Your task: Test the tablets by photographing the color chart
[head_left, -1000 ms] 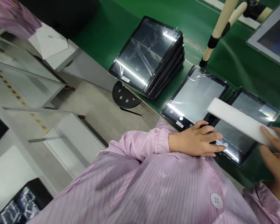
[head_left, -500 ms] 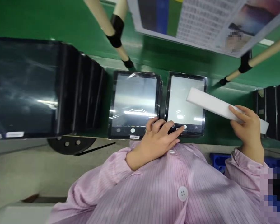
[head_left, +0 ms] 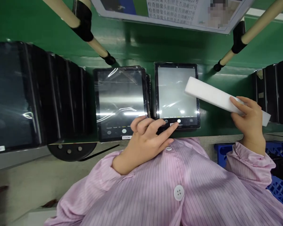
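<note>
Two lit tablets lie side by side on the green bench. My left hand (head_left: 147,138) reaches across the gap between them, fingers apart and slightly curled, with nothing held. Its index fingertip is at the round white button near the lower edge of the right tablet (head_left: 176,91). The heel of the hand is beside the lower right corner of the left tablet (head_left: 120,94), whose screen is greyish with reflections. My right hand (head_left: 247,117) grips a long white foam-like block (head_left: 209,92), and the block's far end covers part of the right tablet's screen.
Black tablets stand in a leaning row (head_left: 58,97) at the left, and more dark devices (head_left: 273,94) are at the right. Beige pipe legs (head_left: 99,47) hold a printed sheet (head_left: 169,12) above the bench. Blue plastic crates (head_left: 281,188) are below right.
The view has shifted, so the left tablets and stand appear further left. My left index fingertip is still near the white button. The block remains in my right hand.
</note>
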{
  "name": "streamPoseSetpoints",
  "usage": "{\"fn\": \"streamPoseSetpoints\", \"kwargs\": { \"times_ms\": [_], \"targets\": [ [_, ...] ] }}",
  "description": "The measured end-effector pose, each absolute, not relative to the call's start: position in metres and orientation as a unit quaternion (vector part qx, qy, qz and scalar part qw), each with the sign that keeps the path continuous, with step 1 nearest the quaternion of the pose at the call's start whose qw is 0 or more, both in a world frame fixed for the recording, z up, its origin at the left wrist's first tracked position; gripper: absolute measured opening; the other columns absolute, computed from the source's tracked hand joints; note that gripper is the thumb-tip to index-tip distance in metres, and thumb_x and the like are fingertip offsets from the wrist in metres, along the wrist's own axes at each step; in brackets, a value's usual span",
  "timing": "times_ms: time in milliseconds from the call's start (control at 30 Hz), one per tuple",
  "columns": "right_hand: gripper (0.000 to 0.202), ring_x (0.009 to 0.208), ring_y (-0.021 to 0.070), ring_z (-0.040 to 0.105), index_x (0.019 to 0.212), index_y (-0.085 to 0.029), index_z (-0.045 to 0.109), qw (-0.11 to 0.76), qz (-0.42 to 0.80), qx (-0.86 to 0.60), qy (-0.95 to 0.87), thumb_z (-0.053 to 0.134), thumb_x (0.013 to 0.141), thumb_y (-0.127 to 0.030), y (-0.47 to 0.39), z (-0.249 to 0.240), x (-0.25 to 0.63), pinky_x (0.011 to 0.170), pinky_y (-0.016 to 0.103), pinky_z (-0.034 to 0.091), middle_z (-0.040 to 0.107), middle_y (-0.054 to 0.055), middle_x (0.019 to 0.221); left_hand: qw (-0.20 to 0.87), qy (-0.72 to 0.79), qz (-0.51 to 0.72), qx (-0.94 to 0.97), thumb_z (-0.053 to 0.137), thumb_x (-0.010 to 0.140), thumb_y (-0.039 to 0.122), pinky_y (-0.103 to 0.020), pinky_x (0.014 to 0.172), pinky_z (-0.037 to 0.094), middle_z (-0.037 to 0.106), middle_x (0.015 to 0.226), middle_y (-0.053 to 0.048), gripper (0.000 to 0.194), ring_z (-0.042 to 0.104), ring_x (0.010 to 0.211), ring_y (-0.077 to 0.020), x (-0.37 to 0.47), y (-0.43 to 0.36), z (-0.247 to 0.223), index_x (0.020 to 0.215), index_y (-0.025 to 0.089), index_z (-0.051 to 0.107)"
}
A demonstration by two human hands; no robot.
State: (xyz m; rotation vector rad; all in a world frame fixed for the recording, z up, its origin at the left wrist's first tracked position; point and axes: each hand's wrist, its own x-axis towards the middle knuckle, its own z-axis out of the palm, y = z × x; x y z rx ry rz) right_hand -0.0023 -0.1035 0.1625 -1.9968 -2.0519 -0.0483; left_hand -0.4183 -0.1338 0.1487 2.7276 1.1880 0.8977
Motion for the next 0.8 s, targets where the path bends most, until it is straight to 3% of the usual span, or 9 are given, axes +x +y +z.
{"fn": "streamPoseSetpoints", "kwargs": {
  "times_ms": [200,367,433,500,633,733,800],
  "targets": [
    [0.048,0.121,0.0327,0.071,0.133,-0.026,0.078,0.153,-0.042,-0.697,-0.699,0.065,0.088,-0.034,-0.12,0.134,0.007,0.104,0.052,0.056,0.073,0.013,0.137,0.006,0.446,0.3,0.843,0.05,0.109,0.045,-0.055,0.104,0.042,0.059,0.114,-0.013,0.045,0.052,0.107,-0.0303,-0.458,-0.161,0.145,0.15,0.036,0.063],
    [0.063,0.115,0.0449,0.068,0.143,-0.031,0.071,0.101,-0.087,-0.787,-0.602,0.072,0.081,-0.039,-0.142,0.099,0.029,0.093,0.073,0.053,0.071,0.018,0.131,-0.021,0.512,0.289,0.809,0.056,0.106,0.045,-0.055,0.101,0.043,0.059,0.117,-0.013,0.034,0.052,0.111,-0.0306,-0.482,-0.178,0.13,0.132,0.036,0.077],
    [0.071,0.12,0.0524,0.064,0.148,-0.033,0.067,0.089,-0.108,-0.797,-0.588,0.077,0.079,-0.046,-0.143,0.092,0.026,0.087,0.082,0.049,0.065,0.023,0.139,-0.02,0.535,0.299,0.79,0.059,0.104,0.044,-0.055,0.101,0.041,0.059,0.119,-0.013,0.032,0.05,0.111,-0.0311,-0.489,-0.18,0.126,0.129,0.036,0.078],
    [0.078,0.13,0.0563,0.057,0.153,-0.034,0.061,0.133,-0.136,-0.767,-0.612,0.08,0.08,-0.051,-0.142,0.094,0.01,0.089,0.084,0.046,0.057,0.025,0.151,-0.012,0.543,0.313,0.779,0.062,0.103,0.041,-0.054,0.101,0.039,0.059,0.122,-0.013,0.031,0.048,0.112,-0.0315,-0.492,-0.179,0.123,0.129,0.037,0.079],
    [0.064,0.14,0.0462,0.056,0.156,-0.04,0.056,0.231,-0.108,-0.622,-0.74,0.071,0.094,-0.042,-0.14,0.125,-0.051,0.106,0.07,0.048,0.053,0.016,0.159,-0.013,0.539,0.286,0.792,0.061,0.103,0.04,-0.052,0.097,0.038,0.059,0.125,-0.013,0.029,0.045,0.114,-0.0315,-0.489,-0.176,0.12,0.124,0.035,0.081],
    [0.047,0.142,0.0395,0.056,0.148,-0.042,0.065,0.251,-0.073,-0.556,-0.789,0.061,0.102,-0.032,-0.145,0.154,-0.093,0.115,0.063,0.046,0.054,0.01,0.158,-0.019,0.546,0.274,0.791,0.064,0.102,0.042,-0.053,0.094,0.04,0.059,0.127,-0.014,0.027,0.049,0.115,-0.0331,-0.489,-0.174,0.123,0.121,0.032,0.08],
    [0.038,0.145,0.0387,0.053,0.135,-0.037,0.076,0.236,-0.057,-0.543,-0.804,0.058,0.103,-0.028,-0.149,0.167,-0.111,0.119,0.061,0.044,0.054,0.008,0.158,-0.012,0.563,0.285,0.776,0.07,0.098,0.049,-0.058,0.098,0.041,0.059,0.13,-0.016,0.039,0.051,0.119,-0.0368,-0.499,-0.172,0.123,0.133,0.032,0.074]
  ]
}}
